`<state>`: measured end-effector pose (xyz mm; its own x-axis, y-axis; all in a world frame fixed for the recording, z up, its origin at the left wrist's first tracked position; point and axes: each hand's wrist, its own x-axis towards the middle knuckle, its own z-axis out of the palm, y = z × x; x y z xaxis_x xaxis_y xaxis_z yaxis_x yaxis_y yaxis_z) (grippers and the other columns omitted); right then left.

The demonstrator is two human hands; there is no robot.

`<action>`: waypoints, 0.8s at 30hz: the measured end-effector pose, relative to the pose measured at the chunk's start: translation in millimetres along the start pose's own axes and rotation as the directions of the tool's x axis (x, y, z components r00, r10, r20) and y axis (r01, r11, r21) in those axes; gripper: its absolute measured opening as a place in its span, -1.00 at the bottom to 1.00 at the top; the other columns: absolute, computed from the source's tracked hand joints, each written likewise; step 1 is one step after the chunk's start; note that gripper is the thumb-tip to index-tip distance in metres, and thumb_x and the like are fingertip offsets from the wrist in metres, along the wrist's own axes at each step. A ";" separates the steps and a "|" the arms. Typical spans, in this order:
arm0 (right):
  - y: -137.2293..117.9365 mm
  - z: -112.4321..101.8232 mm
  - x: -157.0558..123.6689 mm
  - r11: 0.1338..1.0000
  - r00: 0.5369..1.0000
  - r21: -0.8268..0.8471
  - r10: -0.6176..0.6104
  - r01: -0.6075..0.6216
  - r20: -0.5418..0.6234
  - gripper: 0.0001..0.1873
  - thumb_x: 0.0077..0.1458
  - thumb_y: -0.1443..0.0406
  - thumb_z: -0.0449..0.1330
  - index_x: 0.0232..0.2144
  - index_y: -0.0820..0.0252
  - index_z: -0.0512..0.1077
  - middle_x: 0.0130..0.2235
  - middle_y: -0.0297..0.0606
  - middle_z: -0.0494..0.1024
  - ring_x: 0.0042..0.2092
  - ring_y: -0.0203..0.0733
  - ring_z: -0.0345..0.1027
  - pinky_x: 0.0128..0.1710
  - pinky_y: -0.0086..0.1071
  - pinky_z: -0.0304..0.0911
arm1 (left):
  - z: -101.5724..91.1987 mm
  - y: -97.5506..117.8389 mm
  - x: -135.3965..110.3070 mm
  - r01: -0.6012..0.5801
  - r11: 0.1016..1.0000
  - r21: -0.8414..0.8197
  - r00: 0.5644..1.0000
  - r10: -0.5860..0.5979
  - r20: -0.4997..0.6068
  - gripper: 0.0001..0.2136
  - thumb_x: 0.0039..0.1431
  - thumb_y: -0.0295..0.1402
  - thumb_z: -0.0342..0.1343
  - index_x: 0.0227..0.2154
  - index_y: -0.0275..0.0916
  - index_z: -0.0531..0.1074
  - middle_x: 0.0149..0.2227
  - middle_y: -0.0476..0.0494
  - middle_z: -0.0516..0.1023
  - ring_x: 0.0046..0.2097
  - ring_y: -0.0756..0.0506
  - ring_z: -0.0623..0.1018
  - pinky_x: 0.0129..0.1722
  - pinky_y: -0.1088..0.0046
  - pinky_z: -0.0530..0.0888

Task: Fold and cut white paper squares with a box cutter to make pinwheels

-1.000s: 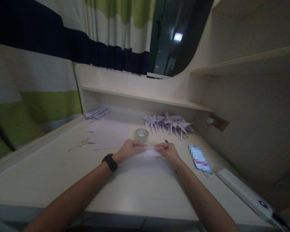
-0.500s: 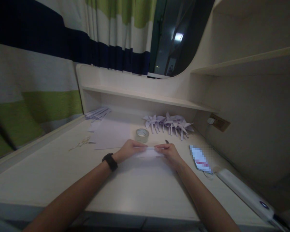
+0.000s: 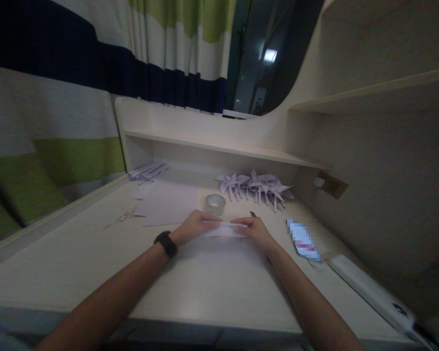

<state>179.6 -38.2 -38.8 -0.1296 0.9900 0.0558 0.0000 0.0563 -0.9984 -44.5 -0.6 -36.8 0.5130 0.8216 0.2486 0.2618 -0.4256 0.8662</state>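
A small sheet of white paper [image 3: 225, 231] is held just above the desk, its far edge folded or rolled over into a narrow strip. My left hand [image 3: 195, 227] pinches its left end, fingers stretched along the strip with the thumb beneath. At the other end, my right hand [image 3: 255, 232] grips the paper the same way. Just beyond the left fingertips stands a roll of clear tape [image 3: 215, 204]. Behind the right hand a small dark-tipped tool [image 3: 252, 214] lies partly hidden.
Several white paper pinwheels [image 3: 256, 185] lie at the back. Large paper sheets [image 3: 170, 200], thin paper strips [image 3: 148, 171] and a tangle of cream-coloured bits [image 3: 129, 213] are at left. A phone [image 3: 302, 240] and a long white device [image 3: 369, 290] lie at right, below a wall socket [image 3: 332, 185].
My right hand has shifted slightly left along the paper strip, bringing the fingertips of both hands a little closer. Everything else stays in place.
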 end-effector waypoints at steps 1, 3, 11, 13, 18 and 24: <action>-0.1 -1.2 0.0 1.000 1.000 -0.010 -0.013 0.013 0.021 -0.56 -0.33 0.16 0.44 -0.34 0.31 0.58 -0.39 -0.19 0.58 -0.45 -0.25 0.41 -0.51 -0.39 0.42 | -0.5 0.8 -0.2 0.005 1.000 0.006 1.000 -0.005 -0.001 -0.66 0.05 -0.18 0.17 -0.21 -0.33 0.57 -0.24 -0.23 0.62 -0.25 -0.17 0.57 -0.23 0.39 0.43; -0.6 -3.2 -0.1 0.999 0.998 -0.028 -0.025 0.027 0.053 -0.55 -0.35 0.18 0.45 -0.34 0.32 0.58 -0.39 -0.18 0.58 -0.45 -0.25 0.42 -0.48 -0.37 0.42 | -1.1 2.2 -0.4 0.004 1.000 0.015 1.000 -0.004 0.002 -0.66 0.06 -0.18 0.17 -0.21 -0.34 0.57 -0.25 -0.23 0.62 -0.26 -0.17 0.57 -0.24 0.39 0.43; -3.7 -4.0 -0.6 0.998 1.000 -0.056 -0.009 0.010 0.017 -0.58 -0.27 0.11 0.41 -0.39 0.33 0.59 -0.48 -0.21 0.56 -0.50 -0.26 0.39 -0.52 -0.35 0.42 | -1.3 3.2 0.0 -0.014 0.999 -0.030 1.000 0.015 0.011 -0.67 0.06 -0.18 0.17 -0.21 -0.33 0.56 -0.24 -0.23 0.62 -0.24 -0.16 0.57 -0.22 0.38 0.42; -2.6 -4.2 -0.3 1.000 1.000 -0.027 -0.011 0.012 0.016 -0.58 -0.26 0.11 0.40 -0.37 0.31 0.59 -0.45 -0.20 0.57 -0.48 -0.25 0.40 -0.52 -0.36 0.41 | -0.8 3.7 -0.6 0.001 0.998 -0.066 1.000 0.000 0.015 -0.67 0.05 -0.20 0.19 -0.19 -0.33 0.56 -0.23 -0.22 0.62 -0.25 -0.16 0.57 -0.22 0.38 0.42; 0.1 -5.8 0.8 1.000 1.000 0.010 -0.007 0.007 0.007 -0.61 -0.25 0.14 0.41 -0.35 0.27 0.59 -0.42 -0.19 0.59 -0.47 -0.25 0.41 -0.51 -0.36 0.41 | -0.1 4.4 -2.0 0.033 0.992 -0.121 0.999 -0.031 0.022 -0.68 0.02 -0.23 0.22 -0.18 -0.30 0.55 -0.25 -0.21 0.62 -0.30 -0.12 0.56 -0.25 0.38 0.43; -4.6 -5.2 -2.1 0.999 1.000 0.027 0.018 -0.018 0.016 -0.64 -0.28 0.19 0.43 -0.37 0.27 0.60 -0.35 -0.15 0.60 -0.43 -0.24 0.43 -0.43 -0.34 0.42 | -0.6 6.6 -2.2 0.057 0.990 -0.133 0.998 -0.054 0.025 -0.68 -0.02 -0.26 0.25 -0.20 -0.32 0.56 -0.27 -0.24 0.62 -0.33 -0.11 0.56 -0.28 0.39 0.43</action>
<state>185.0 -39.8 -34.3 -0.1453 0.9887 0.0379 -0.0247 0.0347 -0.9991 -44.3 -5.0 -31.3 0.5187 0.8335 0.1902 0.1799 -0.3239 0.9289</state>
